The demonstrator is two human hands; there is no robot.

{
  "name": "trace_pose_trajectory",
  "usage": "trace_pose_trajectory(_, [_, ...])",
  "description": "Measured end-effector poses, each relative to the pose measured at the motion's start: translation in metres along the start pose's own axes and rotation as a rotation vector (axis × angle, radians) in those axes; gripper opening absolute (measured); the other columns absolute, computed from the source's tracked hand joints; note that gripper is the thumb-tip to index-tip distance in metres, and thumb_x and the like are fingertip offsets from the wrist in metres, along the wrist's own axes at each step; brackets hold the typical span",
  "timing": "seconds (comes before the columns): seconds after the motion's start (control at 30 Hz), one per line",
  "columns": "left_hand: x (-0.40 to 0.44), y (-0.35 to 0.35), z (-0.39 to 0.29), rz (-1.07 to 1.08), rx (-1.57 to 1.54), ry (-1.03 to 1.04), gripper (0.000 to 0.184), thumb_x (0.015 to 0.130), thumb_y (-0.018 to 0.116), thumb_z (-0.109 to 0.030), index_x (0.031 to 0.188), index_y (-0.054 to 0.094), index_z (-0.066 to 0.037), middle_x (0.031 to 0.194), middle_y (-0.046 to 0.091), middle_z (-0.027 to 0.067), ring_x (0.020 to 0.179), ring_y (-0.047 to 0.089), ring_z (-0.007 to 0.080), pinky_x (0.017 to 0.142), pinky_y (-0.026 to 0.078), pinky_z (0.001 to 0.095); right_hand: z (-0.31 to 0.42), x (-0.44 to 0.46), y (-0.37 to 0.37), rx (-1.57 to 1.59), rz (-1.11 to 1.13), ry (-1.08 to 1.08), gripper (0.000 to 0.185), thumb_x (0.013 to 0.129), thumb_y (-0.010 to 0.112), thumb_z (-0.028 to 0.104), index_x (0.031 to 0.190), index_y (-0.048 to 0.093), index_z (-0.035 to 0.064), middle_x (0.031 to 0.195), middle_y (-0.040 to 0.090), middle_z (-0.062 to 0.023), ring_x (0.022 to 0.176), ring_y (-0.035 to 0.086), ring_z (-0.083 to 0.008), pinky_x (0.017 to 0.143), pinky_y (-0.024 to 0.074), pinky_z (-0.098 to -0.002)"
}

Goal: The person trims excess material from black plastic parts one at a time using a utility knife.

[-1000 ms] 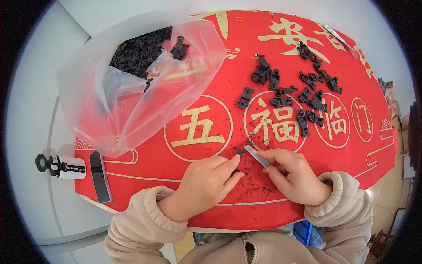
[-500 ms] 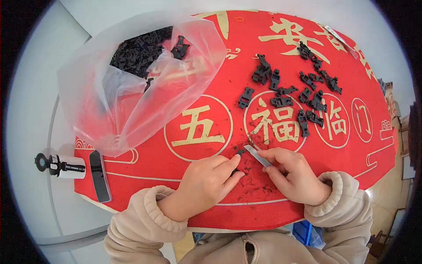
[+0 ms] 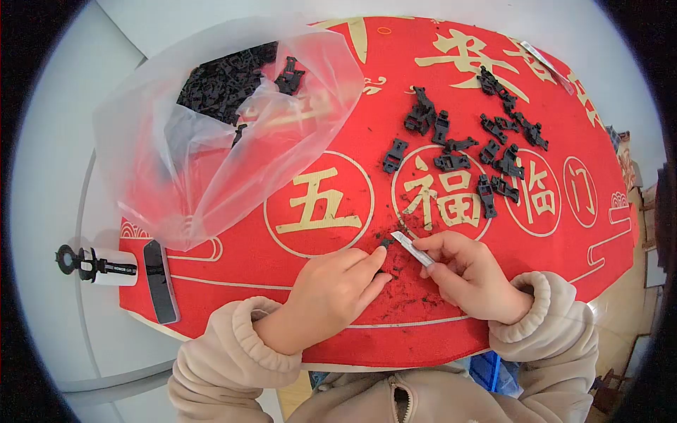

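Note:
Between the thumb and fingers of my left hand [image 3: 330,285] is a small black plastic part [image 3: 386,243], mostly hidden by the fingertips. My right hand [image 3: 469,273] grips a flat silver blade [image 3: 411,248], its slanted tip pointing up and left toward that part. A narrow gap separates the blade tip from my left fingertips. Dark shavings [image 3: 409,278] lie scattered on the red mat around and below both hands. Beyond the hands is a loose group of black plastic clips [image 3: 451,162].
A clear plastic bag [image 3: 282,151] full of black parts lies at the back left. A phone [image 3: 161,282] and a white cylinder with a black strap [image 3: 116,268] are at the left edge. The red mat [image 3: 310,331] carries gold characters. A thin strip [image 3: 548,65] lies far right.
The blade has turned slightly in my right hand and its face now looks brighter. My left hand has barely moved.

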State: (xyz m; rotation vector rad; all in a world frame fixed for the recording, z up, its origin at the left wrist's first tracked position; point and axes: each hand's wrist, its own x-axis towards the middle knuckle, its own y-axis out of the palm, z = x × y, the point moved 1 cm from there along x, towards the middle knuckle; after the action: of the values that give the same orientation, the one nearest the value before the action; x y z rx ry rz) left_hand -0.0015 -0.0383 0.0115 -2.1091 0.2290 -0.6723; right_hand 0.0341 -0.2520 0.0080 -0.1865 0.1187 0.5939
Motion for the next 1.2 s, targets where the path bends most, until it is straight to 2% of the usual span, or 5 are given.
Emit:
trace_pose_trajectory(0.27, [0.0,0.001,0.0,-0.012,-0.012,-0.013,0.036,0.071,0.08,-0.013,0.1,0.067,0.004,0.075,0.063,0.0112,0.058,0.06,0.023,0.049,0.048,0.0326,-0.004,-0.001,0.003,-0.098,-0.043,-0.123,0.03,0.089,0.054,-0.006,0.118,0.055,-0.0059,0.084,0.063,-0.0114,0.068,0.061,-0.0125,0.06,0.0497,-0.0266])
trace_pose_trajectory(0.4, [0.0,0.001,0.001,-0.018,-0.005,-0.001,0.036,0.071,0.08,-0.013,0.1,0.067,0.004,0.075,0.063,0.0111,0.058,0.06,0.023,0.049,0.048,0.0327,0.0,-0.001,0.005,-0.167,-0.048,-0.173,0.029,0.087,0.055,-0.006,0.116,0.056,-0.0062,0.086,0.064,-0.0153,0.069,0.064,-0.0197,0.061,0.0504,-0.0299])
trace_pose_trajectory(0.5, [-0.002,0.001,0.002,0.021,-0.021,0.023,0.035,0.079,0.073,-0.013,0.107,0.062,0.006,0.073,0.054,0.0083,0.062,0.058,0.0226,0.052,0.047,0.0334,0.001,-0.003,0.006,-0.232,-0.068,-0.188,0.03,0.086,0.056,-0.006,0.115,0.057,-0.0063,0.088,0.064,-0.019,0.072,0.065,-0.0274,0.063,0.0506,-0.0339])
trace_pose_trajectory(0.67, [0.001,0.002,-0.001,0.006,-0.021,-0.006,0.035,0.074,0.077,-0.012,0.102,0.065,0.006,0.073,0.06,0.0103,0.059,0.059,0.0226,0.049,0.047,0.0327,0.001,-0.004,0.009,-0.267,-0.075,-0.195,0.031,0.084,0.057,-0.006,0.115,0.057,-0.0062,0.091,0.063,-0.0225,0.076,0.064,-0.0347,0.066,0.0502,-0.0387])
trace_pose_trajectory(1.2, [0.001,0.002,-0.003,-0.005,-0.016,0.005,0.038,0.072,0.08,-0.012,0.101,0.065,0.007,0.075,0.062,0.0125,0.058,0.06,0.024,0.05,0.048,0.0333,0.003,-0.004,0.013,-0.291,-0.055,-0.253,0.032,0.083,0.055,-0.007,0.115,0.058,-0.0079,0.093,0.063,-0.0244,0.081,0.064,-0.0368,0.07,0.0508,-0.0397])
